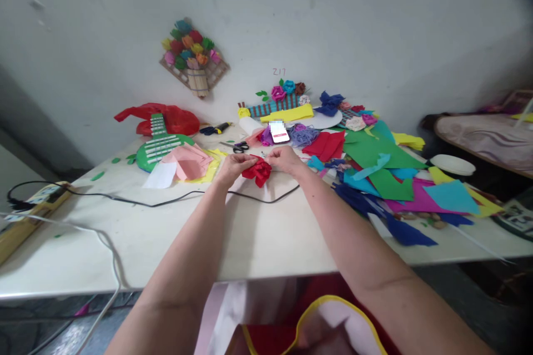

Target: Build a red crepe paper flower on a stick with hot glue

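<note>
A crumpled red paper flower [259, 172] hangs between my two hands, above the white table. My left hand [237, 167] pinches its upper left edge with thumb and forefinger. My right hand [285, 158] is closed in a pinch at the flower's upper right; what lies between its fingertips is too small to make out. Just beyond my hands are black-handled scissors [240, 147] and a phone [278, 132] with a lit screen. Below the flower, a black cable [200, 192] crosses the table.
Coloured paper sheets [378, 150] pile up on the right, near a white bowl [453, 165]. At left stand a green guitar-shaped piece [160, 150], pink paper [194, 162] and a power strip [39, 205]. Pliers [216, 128] and purple yarn [306, 136] lie toward the wall.
</note>
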A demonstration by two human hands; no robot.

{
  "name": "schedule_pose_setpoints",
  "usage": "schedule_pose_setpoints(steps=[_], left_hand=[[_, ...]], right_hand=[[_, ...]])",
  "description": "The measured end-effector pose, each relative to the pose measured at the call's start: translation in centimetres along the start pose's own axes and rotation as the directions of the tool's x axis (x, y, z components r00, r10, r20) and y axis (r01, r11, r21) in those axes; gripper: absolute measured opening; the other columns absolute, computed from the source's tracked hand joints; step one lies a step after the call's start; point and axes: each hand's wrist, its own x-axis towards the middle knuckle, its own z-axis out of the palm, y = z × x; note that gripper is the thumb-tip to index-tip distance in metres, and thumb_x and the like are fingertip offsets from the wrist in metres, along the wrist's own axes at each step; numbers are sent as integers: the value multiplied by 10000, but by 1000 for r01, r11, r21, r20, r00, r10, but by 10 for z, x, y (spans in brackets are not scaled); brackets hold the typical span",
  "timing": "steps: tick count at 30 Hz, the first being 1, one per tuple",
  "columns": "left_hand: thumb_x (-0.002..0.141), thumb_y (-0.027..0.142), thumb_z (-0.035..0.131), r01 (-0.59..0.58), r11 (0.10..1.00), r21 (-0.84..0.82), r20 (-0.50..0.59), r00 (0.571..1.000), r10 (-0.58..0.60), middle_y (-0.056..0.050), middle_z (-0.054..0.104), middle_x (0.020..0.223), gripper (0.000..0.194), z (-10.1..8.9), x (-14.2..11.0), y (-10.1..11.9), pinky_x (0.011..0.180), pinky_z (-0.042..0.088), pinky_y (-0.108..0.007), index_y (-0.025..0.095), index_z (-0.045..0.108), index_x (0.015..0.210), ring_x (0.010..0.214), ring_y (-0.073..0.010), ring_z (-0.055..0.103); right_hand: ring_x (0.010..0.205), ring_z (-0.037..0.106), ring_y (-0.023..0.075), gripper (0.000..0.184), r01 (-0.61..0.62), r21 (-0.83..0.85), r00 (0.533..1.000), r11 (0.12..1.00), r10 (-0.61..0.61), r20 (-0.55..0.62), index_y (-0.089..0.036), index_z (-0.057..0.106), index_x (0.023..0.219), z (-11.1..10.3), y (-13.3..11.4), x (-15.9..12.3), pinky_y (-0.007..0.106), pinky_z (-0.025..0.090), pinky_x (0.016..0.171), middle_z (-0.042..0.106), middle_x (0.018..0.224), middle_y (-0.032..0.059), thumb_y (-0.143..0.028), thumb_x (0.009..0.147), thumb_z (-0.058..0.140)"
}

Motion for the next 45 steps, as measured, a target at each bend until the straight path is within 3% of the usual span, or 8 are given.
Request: schedule_pose_setpoints(steps=[11, 17, 22, 27, 37, 45], left_hand=[[499, 433, 884, 12, 1000, 17, 0, 1000, -12, -69, 713, 661, 439, 1, 1, -1, 557, 464, -239, 120, 781, 789, 554, -131, 594], [472, 432, 898, -10, 997, -71, -34, 999, 8, -69, 710, 650, 463, -1, 1, -3, 555, 477, -241, 116, 775, 787, 551, -138, 609], [485, 419, 898, -29, 990, -138, -43, 999, 23, -68, 707, 651, 447, -3, 4, -7, 582, 492, -249, 111, 762, 778, 573, -147, 628], [477, 400, 904, -33, 985, -172, -82, 996, 19, -71, 711, 666, 434, -4, 2, -8, 588, 498, -256, 112, 756, 765, 574, -148, 632], [476, 403, 900, -35, 983, -178, -84, 996, 21, -71, 702, 634, 430, -3, 3, -13, 540, 496, -242, 110, 759, 757, 545, -144, 617], [462, 396, 906, -16, 962, -272, -101, 995, -12, -81, 707, 636, 423, -2, 4, -14, 564, 506, -252, 109, 749, 730, 550, -151, 631]], right_hand=[[586, 488, 123, 141, -5, -99, 1000, 995, 2, -24, -172, 564, 507, 2, 8, 5, 268, 394, 624, 536, 533, -27, -249, 617, 609], [611, 486, 130, 208, 54, -83, 995, 995, -61, -80, -177, 592, 552, -2, 7, 5, 269, 387, 635, 541, 551, -26, -338, 683, 586], [685, 553, 153, 146, -31, -105, 973, 994, 6, -232, -180, 660, 657, -4, 17, 10, 272, 422, 682, 634, 653, -5, -305, 675, 587], [722, 594, 168, 181, -97, -177, 949, 979, 38, -312, -182, 701, 754, -4, 30, 15, 282, 440, 701, 692, 746, 21, -291, 718, 562], [782, 630, 193, 130, -146, -253, 940, 956, 54, -337, -199, 690, 770, 1, 32, 11, 300, 466, 770, 706, 785, 34, -251, 747, 573], [771, 619, 188, 154, -148, -258, 936, 955, 51, -349, -200, 688, 824, 0, 38, 12, 289, 445, 736, 709, 822, 41, -276, 791, 558]])
